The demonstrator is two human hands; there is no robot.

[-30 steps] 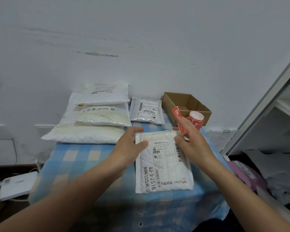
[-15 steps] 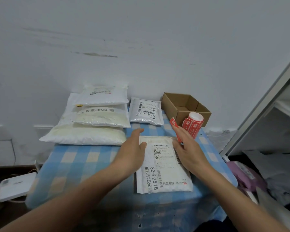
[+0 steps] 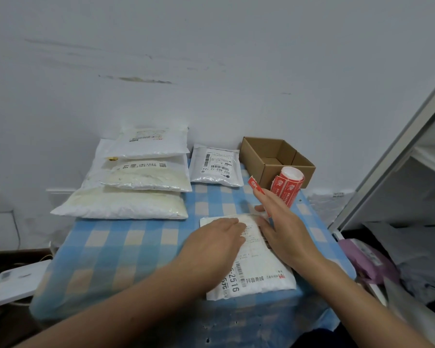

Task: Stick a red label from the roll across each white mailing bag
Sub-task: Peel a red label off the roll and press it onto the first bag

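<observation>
We see the white mailing bag [image 3: 258, 275] lying flat at the near right of the table, its printed shipping slip facing up. Both hands are on its far half. The left hand [image 3: 215, 244] lies palm down on the upper left part, fingers straight and pressed to the bag. The right hand [image 3: 285, 233] rests just beside it on the upper right part, the two hands near but not touching. The right hand pinches a red label [image 3: 254, 185] between thumb and forefinger. The strip sticks up past the fingertip, off the bag, and its lower end shows again below the finger. The other fingers are stretched out.

Just behind the right hand the roll [image 3: 288, 183] of red labels leans against an open cardboard box [image 3: 269, 153] at the table's far right corner. A smaller white bag [image 3: 215, 165] with a barcode slip lies left of the box. Farther left three fuller white bags [image 3: 141, 179] are stacked in steps against the wall.

The table is covered with a blue and cream checked cloth [image 3: 126, 247]. Behind it stands a plain white wall [image 3: 211, 59] with a few scuffs. On the floor at the left lies a flat white device [image 3: 20, 280]. At the right we see a white shelf frame [image 3: 399, 151], with a purple parcel [image 3: 369, 259] and other packages below it.
</observation>
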